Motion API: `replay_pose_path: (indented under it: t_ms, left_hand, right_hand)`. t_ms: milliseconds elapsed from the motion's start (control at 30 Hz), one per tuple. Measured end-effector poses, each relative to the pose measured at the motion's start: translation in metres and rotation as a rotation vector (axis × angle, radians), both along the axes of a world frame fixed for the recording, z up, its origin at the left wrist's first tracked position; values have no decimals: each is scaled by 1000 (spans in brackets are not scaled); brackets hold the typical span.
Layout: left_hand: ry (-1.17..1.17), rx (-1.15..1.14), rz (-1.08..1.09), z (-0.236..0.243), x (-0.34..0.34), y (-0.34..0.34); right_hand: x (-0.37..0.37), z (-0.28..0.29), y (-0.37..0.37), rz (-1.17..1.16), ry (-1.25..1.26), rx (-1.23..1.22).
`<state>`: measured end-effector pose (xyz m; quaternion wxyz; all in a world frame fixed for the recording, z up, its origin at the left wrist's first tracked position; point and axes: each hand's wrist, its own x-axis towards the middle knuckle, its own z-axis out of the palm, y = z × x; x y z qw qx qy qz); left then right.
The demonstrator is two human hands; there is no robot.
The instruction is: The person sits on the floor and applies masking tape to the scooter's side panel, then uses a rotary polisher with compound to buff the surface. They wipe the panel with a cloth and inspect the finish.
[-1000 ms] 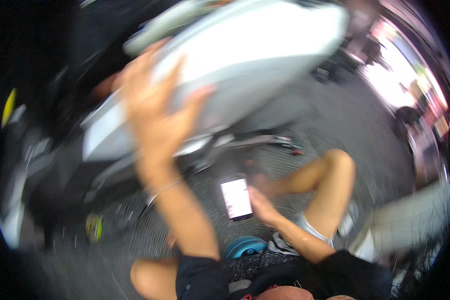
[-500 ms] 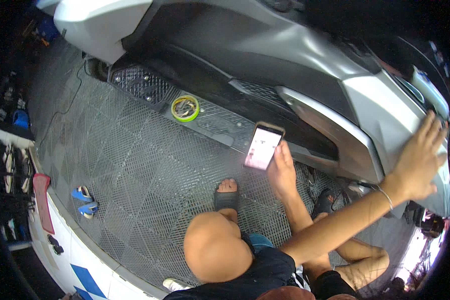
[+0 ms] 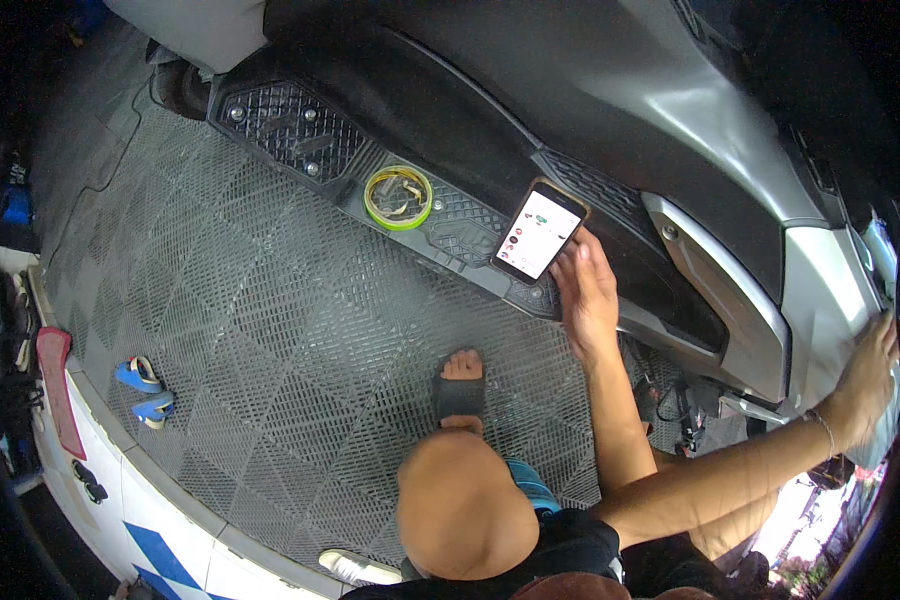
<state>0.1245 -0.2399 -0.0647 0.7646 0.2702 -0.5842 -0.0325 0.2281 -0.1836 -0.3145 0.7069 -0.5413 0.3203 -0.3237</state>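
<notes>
Crossing over my right forearm, my left hand (image 3: 865, 385) reaches to the far right. It rests open at the side panel (image 3: 825, 275) of a silver and black motor scooter; its fingertips are partly lost at the picture's rim. In my right hand (image 3: 590, 295) is a smartphone (image 3: 540, 230) with a dark case and a lit white screen showing small coloured icons. The phone is tilted, above the scooter's ridged footboard (image 3: 455, 240). Left of it on the footboard stands a round tub (image 3: 401, 222) with a yellow-green rim, holding small metal parts.
The grey slatted floor (image 3: 270, 330) spreads below the scooter. A pair of blue sandals (image 3: 145, 392) lies at left, near a low white wall (image 3: 160, 500). My bent knee (image 3: 470, 505) and sandalled foot (image 3: 460, 385) are in the middle. A cable (image 3: 120, 165) runs along the far left.
The view has shifted, with the scooter appearing larger. My right hand has raised the phone slightly, and its screen content differs. My left hand has slid lower along the scooter's side.
</notes>
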Motion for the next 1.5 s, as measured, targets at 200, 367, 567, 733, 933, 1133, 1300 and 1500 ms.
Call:
replay_pose_path:
  t_ms: [200, 367, 567, 733, 933, 1133, 1300, 1500]
  left_hand:
    - [-44, 4, -22, 11, 1, 13]
    - [-94, 84, -104, -8, -12, -5]
    - [-246, 189, -212, 37, 23, -33]
    - [-441, 394, 1, 40, 17, -17]
    - [-398, 375, -16, 50, -2, -13]
    - [-468, 393, 117, 44, 1, -14]
    - [-458, 354, 249, 36, -4, -16]
    - [-434, 257, 307, 28, -7, -10]
  right_hand:
    - [-156, 13, 59, -86, 318, -96]
    - [-331, 22, 189, 146, 564, 161]
    - [-293, 99, 261, 607, 320, -180]
    - [-275, 82, 275, 617, 48, -499]
    - [-337, 101, 269, 200, 129, -424]
    - [-413, 197, 193, -677, -156, -580]
    - [-437, 261, 123, -1000, -258, -736]
    - [-421, 277, 50, -1068, 190, -1198]
